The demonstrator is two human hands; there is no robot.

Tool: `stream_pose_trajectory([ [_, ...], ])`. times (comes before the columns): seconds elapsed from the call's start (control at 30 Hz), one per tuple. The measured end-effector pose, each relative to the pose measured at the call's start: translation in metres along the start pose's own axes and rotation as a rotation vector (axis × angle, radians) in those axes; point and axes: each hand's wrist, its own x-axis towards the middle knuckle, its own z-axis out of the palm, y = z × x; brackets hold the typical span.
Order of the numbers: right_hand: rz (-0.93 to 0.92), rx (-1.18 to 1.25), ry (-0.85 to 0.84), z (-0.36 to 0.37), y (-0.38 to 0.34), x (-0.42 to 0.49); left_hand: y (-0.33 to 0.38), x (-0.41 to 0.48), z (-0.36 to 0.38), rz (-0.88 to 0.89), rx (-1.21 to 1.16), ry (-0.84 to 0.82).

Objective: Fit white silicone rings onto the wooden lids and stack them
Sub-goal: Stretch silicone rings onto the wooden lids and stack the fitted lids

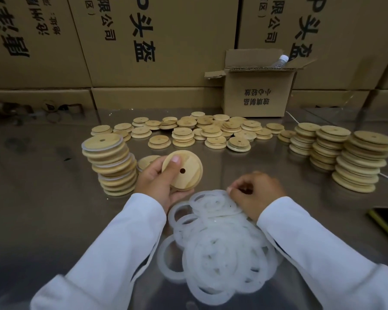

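Wooden and round, with a small hole near its middle, one lid [184, 173] sits in the left hand [157, 180]. That hand holds it tilted up off the worktop [43, 186], the thumb pressed flat on its face and the fingers curled round its lower edge. No ring shows on this lid.

Just to the right, the right hand [255, 193] hangs over the near pile of white silicone rings [220, 247], knuckles up and fingers curled in. Its fingertips pinch the rim of the top ring [213, 202], which still lies on the pile. The rings overlap loosely in a heap between the two white sleeves.

Left of the held lid stands a leaning stack of finished lids [112, 164], with pale ring edges showing between the wood layers. One more lid [147, 161] lies flat just behind the left hand, beside that stack.

Farther back, a loose spread of bare lids [211, 130] covers the middle of the worktop, some lying singly, some in small piles. On the right stand three taller stacks of lids [363, 162], close together.

Behind the spread sits a small open cardboard box [255, 95] with a clear bottle [281, 61] poking out of its top. Large printed cartons [155, 41] fill the background. At the right edge lies a dark flat object with a yellow-green border [385, 222].
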Motion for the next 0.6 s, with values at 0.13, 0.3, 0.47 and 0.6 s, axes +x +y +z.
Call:
stream_pose_trajectory([
  [0.13,0.03,-0.101,-0.034,-0.002,-0.001,0.002,0.0,0.001,0.0,-0.007,-0.01,-0.013],
  [0.3,-0.016,0.082,0.039,0.001,-0.005,-0.003,-0.002,0.001,0.001,-0.016,0.005,-0.012],
  [0.47,-0.034,0.078,-0.033,0.002,-0.012,-0.007,-0.002,0.0,0.002,-0.021,-0.003,0.0],
  [0.6,-0.068,0.277,0.103,-0.002,-0.014,-0.007,0.001,0.001,0.002,-0.053,-0.037,0.048],
])
